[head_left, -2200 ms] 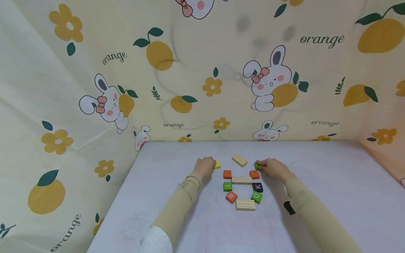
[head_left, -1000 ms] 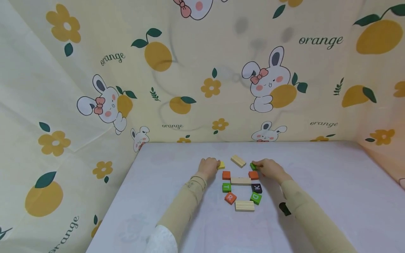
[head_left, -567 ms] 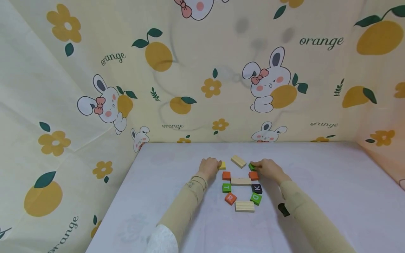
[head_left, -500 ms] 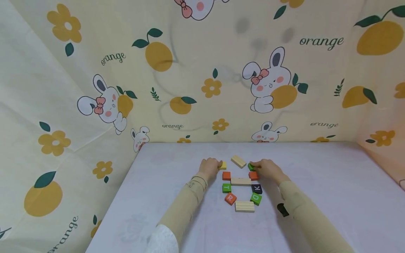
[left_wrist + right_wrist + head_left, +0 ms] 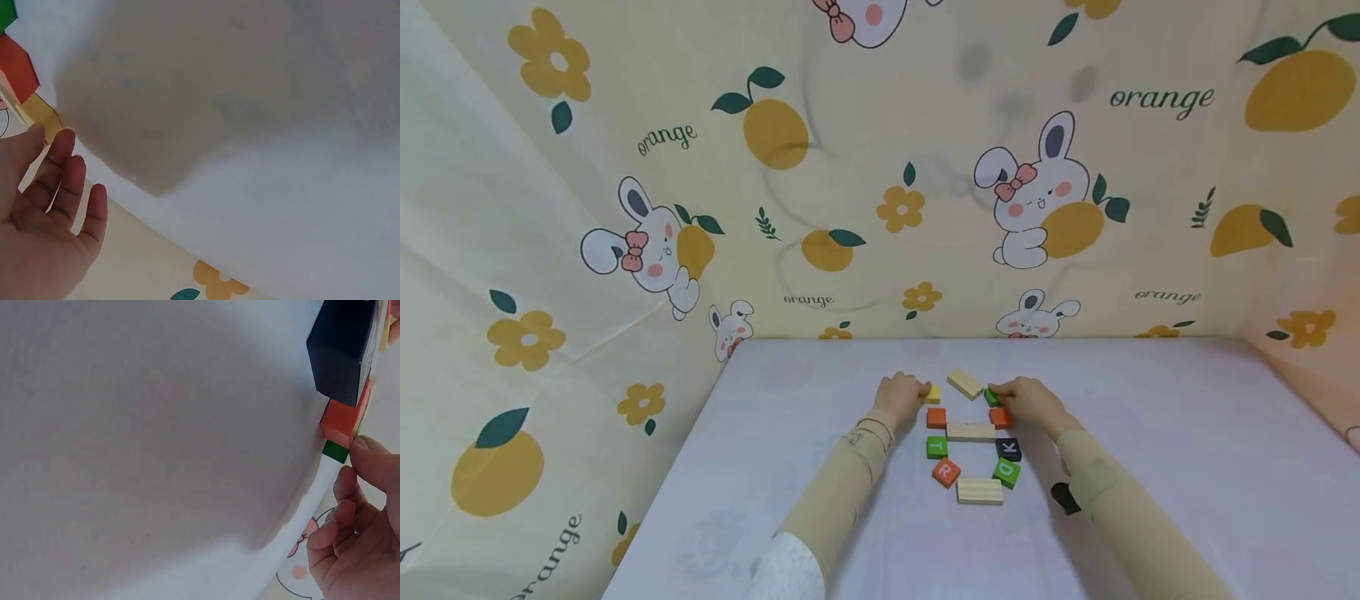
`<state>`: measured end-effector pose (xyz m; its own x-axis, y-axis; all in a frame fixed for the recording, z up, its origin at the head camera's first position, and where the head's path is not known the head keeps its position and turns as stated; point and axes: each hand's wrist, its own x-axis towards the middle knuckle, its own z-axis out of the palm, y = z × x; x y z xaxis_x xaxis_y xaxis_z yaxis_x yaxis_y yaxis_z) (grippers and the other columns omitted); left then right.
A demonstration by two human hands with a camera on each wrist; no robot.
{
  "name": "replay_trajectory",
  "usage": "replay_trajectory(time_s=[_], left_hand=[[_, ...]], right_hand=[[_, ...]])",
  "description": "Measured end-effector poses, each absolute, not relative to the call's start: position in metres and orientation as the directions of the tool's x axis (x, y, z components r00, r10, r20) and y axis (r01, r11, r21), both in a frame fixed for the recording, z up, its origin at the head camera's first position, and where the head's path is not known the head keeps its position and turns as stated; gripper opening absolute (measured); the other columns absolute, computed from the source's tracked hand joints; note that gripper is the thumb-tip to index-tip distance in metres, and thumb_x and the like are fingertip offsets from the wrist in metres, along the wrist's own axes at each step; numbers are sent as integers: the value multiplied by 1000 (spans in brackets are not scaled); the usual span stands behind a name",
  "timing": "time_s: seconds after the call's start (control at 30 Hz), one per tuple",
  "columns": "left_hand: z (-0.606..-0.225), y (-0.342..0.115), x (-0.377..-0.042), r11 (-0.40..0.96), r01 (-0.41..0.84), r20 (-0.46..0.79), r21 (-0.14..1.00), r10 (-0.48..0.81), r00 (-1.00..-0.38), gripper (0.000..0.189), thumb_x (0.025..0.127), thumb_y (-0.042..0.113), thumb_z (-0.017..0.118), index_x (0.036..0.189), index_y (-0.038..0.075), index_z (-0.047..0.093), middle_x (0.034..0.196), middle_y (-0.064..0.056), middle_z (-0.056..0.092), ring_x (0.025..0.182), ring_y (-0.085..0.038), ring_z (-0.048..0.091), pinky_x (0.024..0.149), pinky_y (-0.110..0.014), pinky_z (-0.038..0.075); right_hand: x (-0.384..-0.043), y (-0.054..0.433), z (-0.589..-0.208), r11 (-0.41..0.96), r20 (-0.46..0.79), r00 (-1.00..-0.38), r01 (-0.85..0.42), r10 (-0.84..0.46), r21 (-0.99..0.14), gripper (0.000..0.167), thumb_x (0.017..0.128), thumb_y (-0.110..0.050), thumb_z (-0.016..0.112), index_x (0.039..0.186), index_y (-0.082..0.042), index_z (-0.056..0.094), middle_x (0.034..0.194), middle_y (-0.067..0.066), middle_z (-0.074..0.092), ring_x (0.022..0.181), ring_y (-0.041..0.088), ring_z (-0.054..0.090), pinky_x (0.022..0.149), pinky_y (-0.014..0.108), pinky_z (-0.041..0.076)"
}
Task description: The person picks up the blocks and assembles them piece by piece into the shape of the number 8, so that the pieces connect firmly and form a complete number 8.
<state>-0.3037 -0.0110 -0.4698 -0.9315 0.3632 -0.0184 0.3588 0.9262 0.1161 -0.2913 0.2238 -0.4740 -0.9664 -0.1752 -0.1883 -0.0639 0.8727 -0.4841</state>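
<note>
In the head view my left hand (image 5: 901,397) pinches a small yellow block (image 5: 932,394) between thumb and forefinger. The left wrist view shows thumb and fingertips at the yellow block's (image 5: 41,115) end, the other fingers loosely bent. Opposite it, my right hand (image 5: 1032,402) pinches a green block (image 5: 992,397), partly covered by the fingers. Just below the two lie orange blocks, one on the left (image 5: 936,418) and one on the right (image 5: 999,417). Between the hands, a plain wooden plank (image 5: 965,384) lies slantwise.
A second wooden plank (image 5: 971,432) bridges the gap between the orange blocks. Below sit a green T block (image 5: 937,447), a black K block (image 5: 1008,450), an orange R block (image 5: 946,472), a green D block (image 5: 1007,473) and a wooden plank (image 5: 980,492). A printed cloth (image 5: 865,192) hangs behind.
My left hand has slid the yellow block rightward, and my right hand has brought the green block leftward, both closer to the slanted plank. The other blocks stay in place.
</note>
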Motion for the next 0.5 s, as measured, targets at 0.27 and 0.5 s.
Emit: replay_trajectory(time_s=[0.27, 0.5], left_hand=[[-470, -11, -304, 924, 354, -5, 146, 359, -933, 28, 93, 24, 56, 120, 26, 62, 114, 2, 68, 98, -18, 60, 90, -38, 45], [-469, -10, -305, 910, 403, 40, 93, 401, -915, 18, 92, 22, 58, 104, 20, 72, 99, 0, 70, 86, -17, 60, 79, -36, 47]], right_hand=[[-289, 219, -471, 857, -210, -971, 9, -116, -515, 32, 94, -11, 51, 125, -10, 58, 123, 20, 59, 70, 17, 46, 59, 25, 37], [-287, 220, -471, 857, -164, -978, -24, -126, -515, 31, 93, -14, 52, 123, -9, 60, 129, 21, 56, 92, 24, 51, 79, 39, 44]])
